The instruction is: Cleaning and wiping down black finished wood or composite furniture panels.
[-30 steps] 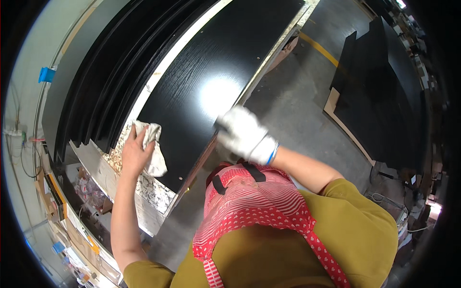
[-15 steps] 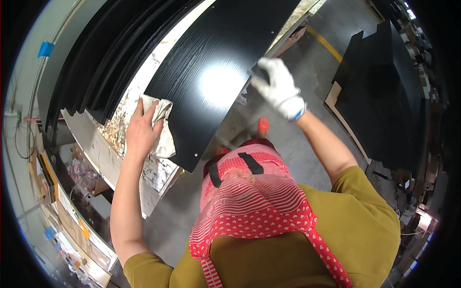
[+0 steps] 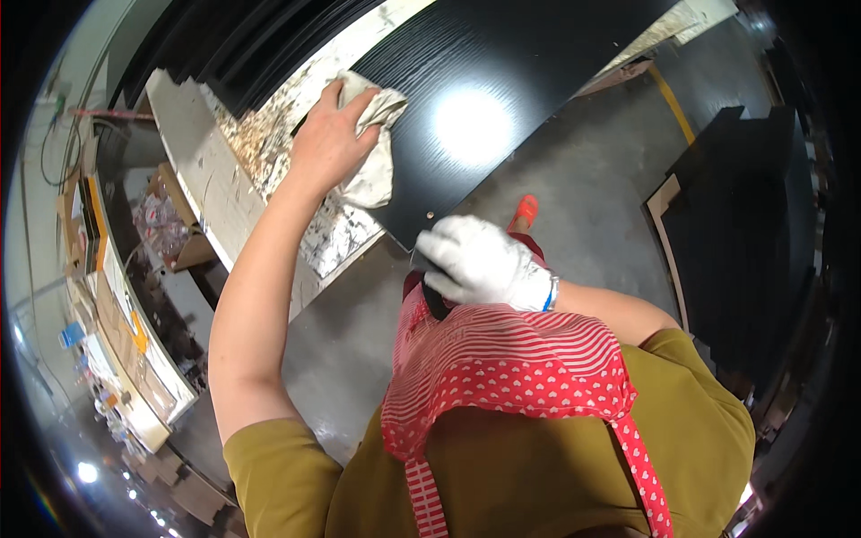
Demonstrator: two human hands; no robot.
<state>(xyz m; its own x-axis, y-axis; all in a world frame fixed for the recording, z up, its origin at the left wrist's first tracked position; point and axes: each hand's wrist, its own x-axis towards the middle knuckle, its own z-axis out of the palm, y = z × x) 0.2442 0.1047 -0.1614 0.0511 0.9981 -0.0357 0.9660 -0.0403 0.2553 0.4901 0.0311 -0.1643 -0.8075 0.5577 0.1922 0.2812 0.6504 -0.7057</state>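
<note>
Board (image 3: pixel 511 63): overhangs bench (image 3: pixel 345 242), likely keeping edges reachable.
Left hand (image 3: pixel 332 148): fingers apart on cloth (image 3: pixel 375 175), likely steadying.
Right hand (image 3: pixel 480 264): gloved, clamped on dark block (image 3: pixel 417 260).

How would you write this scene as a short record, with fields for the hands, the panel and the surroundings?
Left hand: bare, fingers spread over a whitish cloth
Right hand: in a white glove, by the panel's near corner; holds a small dark object, mostly hidden
Panel: black, wood-grained, shiny; over a stained worktop
Clothing: red-and-white apron, olive top
Floor: grey, yellow line
</note>
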